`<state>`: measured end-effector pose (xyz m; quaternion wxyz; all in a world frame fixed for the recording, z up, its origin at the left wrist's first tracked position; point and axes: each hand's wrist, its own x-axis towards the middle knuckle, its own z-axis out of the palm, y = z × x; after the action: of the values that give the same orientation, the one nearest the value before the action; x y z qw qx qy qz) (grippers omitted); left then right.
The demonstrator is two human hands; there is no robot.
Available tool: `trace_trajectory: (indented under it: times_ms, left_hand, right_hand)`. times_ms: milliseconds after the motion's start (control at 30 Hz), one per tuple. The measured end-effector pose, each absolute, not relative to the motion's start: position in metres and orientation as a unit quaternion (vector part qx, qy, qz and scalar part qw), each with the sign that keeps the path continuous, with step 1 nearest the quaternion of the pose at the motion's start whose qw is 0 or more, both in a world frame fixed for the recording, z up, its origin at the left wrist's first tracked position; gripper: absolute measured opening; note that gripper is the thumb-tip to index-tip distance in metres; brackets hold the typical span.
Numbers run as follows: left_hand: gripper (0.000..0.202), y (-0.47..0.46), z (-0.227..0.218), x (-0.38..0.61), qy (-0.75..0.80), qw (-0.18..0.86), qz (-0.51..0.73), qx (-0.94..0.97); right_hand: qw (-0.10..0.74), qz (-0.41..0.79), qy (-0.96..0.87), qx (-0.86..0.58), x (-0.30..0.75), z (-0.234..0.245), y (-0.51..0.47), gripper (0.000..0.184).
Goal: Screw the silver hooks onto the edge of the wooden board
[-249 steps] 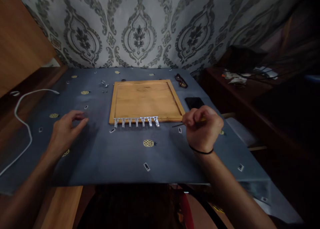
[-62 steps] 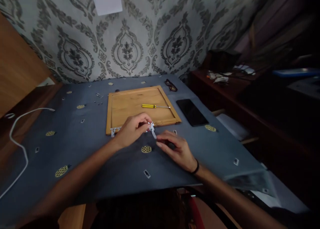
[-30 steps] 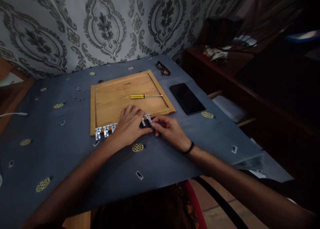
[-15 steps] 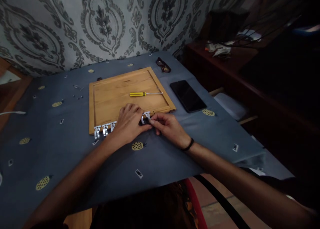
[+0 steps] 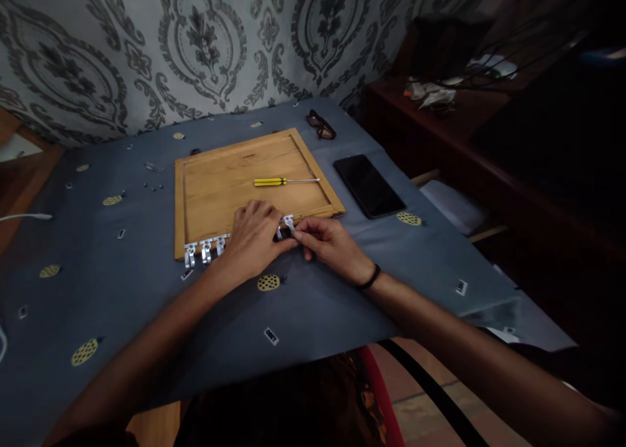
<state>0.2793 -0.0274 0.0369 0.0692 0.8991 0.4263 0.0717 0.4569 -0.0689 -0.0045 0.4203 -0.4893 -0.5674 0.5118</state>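
Observation:
A framed wooden board (image 5: 229, 180) lies flat on the table, with several shiny metal hooks (image 5: 206, 250) along its front edge. My left hand (image 5: 254, 242) lies across that edge, its fingers curled over the wood and its thumb reaching towards my right hand. It covers the middle of the row. At the row's right end, my right hand (image 5: 332, 248) pinches the lower part of a metal hook (image 5: 289, 224) between thumb and forefinger. Behind my hands a yellow-handled screwdriver (image 5: 271, 182) rests on the board, its tip pointing right.
A black phone (image 5: 369, 186) and dark-framed glasses (image 5: 321, 125) lie right of the board. Small screws (image 5: 153, 187) are scattered to its left. A white cable (image 5: 29, 217) enters at the left edge. The blue cloth (image 5: 171, 330) covers the table; a dark red cabinet (image 5: 415, 124) stands at right.
Both hands keep their hold at nearly the same place. The hook at my right fingers shows only a very slight shift. The view has moved a little.

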Motion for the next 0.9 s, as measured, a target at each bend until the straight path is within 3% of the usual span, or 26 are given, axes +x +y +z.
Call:
trace_trajectory:
  times_ms: [533, 700, 900]
  left_hand:
    - [0.032, -0.030, 0.040, 0.283, 0.448, 0.085, 0.051, 0.889]
    - [0.033, -0.031, 0.042, 0.284, 0.455, 0.091, 0.050, 0.884]
    - [0.030, -0.032, 0.039, 0.284, 0.453, 0.102, 0.066, 0.883]
  right_hand:
    - [0.392, 0.444, -0.617, -0.518, 0.459, -0.001, -0.074, 0.028]
    - [0.376, 0.329, -0.667, -0.552, 0.470, 0.004, -0.076, 0.017]
    - [0.307, 0.079, -0.807, -0.499, 0.476, -0.009, -0.075, 0.026]
